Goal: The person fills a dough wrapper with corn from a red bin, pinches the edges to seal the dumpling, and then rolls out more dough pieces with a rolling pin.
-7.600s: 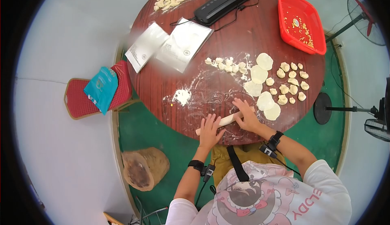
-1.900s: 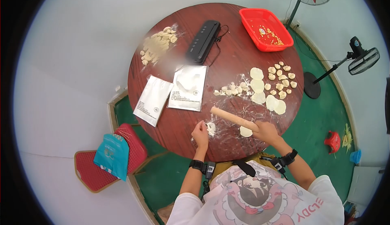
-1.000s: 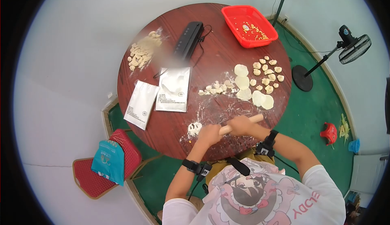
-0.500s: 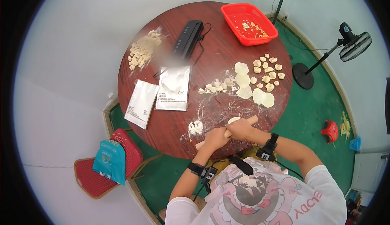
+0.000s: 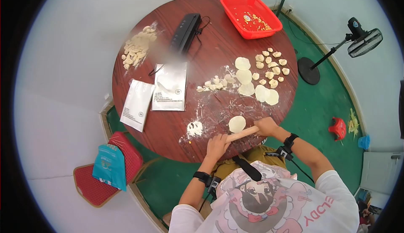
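Observation:
A wooden rolling pin [image 5: 243, 134] lies aslant near the table's front edge. My left hand [image 5: 217, 147] is closed over its left end, and my right hand [image 5: 267, 127] grips the right end. Just beyond the pin is a flat round dough wrapper [image 5: 237, 124], apart from both hands. To the left sits a small heap of white flour [image 5: 194, 128]. Farther back, several rolled wrappers [image 5: 244, 77] lie partly overlapping, beside a row of small dough pieces [image 5: 216, 83]. Several filled dumplings [image 5: 269, 75] are spread out at the right.
The round wooden table [image 5: 168, 125] carries a red plastic basin [image 5: 275, 26], a black machine with a cable [image 5: 185, 33], silvery packets [image 5: 169, 87] and a floury pile of dough pieces [image 5: 138, 47]. A standing fan [image 5: 310, 70] is at right, red chairs [image 5: 90, 186] at left.
My hands have moved apart towards the pin's ends, and the pin has come off the wrapper, which now shows whole. The whole view has shifted slightly.

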### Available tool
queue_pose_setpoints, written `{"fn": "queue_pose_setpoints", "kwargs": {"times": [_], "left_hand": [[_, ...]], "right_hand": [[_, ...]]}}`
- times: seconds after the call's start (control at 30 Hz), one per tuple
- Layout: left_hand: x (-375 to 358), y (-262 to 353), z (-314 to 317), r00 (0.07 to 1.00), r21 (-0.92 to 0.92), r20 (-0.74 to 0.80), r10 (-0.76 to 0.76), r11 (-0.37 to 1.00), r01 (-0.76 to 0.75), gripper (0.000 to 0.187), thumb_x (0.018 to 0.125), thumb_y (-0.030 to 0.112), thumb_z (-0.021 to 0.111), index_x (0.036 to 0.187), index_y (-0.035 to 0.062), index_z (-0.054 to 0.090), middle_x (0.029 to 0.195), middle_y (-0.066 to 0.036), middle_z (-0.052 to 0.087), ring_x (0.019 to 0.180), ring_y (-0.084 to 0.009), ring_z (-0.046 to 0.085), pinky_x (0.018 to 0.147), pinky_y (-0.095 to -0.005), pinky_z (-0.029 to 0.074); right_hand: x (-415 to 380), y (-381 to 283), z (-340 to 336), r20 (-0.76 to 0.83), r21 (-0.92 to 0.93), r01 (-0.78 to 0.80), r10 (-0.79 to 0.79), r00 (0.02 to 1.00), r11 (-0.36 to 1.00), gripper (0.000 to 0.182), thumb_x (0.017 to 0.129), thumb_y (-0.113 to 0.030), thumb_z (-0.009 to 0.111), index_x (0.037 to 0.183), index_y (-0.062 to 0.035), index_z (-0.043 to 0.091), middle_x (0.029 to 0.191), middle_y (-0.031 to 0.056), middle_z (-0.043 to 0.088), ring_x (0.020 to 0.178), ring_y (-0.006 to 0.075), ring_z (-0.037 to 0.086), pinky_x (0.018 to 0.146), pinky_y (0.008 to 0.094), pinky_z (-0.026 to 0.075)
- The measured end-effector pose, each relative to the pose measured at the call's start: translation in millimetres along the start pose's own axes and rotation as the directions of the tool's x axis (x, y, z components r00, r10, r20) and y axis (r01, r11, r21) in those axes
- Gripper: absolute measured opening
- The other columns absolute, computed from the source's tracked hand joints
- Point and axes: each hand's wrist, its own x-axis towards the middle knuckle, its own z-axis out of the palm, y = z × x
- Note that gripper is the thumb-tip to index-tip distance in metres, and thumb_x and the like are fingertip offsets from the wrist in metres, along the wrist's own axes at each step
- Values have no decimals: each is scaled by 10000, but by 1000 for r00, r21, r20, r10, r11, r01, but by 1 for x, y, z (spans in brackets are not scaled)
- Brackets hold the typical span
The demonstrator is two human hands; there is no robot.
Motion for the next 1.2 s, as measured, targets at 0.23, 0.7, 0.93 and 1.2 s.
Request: {"fn": "queue_pose_setpoints", "kwargs": {"times": [0.23,0.7,0.93,1.2], "left_hand": [[19,11,10,998,-62,-57,-25,998,22,364,738,226,621,1051,64,531,885,-103,554,849,-304,525,698,-398,406],[-1,-51,24,793,-27,-352,-497,853,522,688,856,325,459,1330,-83,173,1389,-278,157,1287,-405,155,1042,-492,112],[39,18,35,993,-47,96,67,997,-63,715,805,353,524,1305,-76,246,1360,-284,224,1282,-381,198,1037,-486,141],[46,14,45,982,195,157,106,971,-136,768,799,464,506,1334,-18,237,1389,-217,223,1295,-357,187,1034,-485,149]], "right_hand": [[-2,9,5,-186,-143,-12,-15,982,990,201,622,-214,657,745,-102,544,793,61,584,792,267,555,706,389,438],[-42,30,-24,-283,312,-435,519,806,845,188,637,-223,609,721,-70,540,686,146,586,678,337,579,618,433,460],[-47,31,-22,-263,350,-404,503,823,845,197,628,-237,608,726,-75,550,691,137,591,676,337,578,614,430,463],[-57,36,-24,-256,340,-440,531,808,831,197,625,-235,606,727,-76,551,684,134,592,663,330,580,603,425,464]]}}
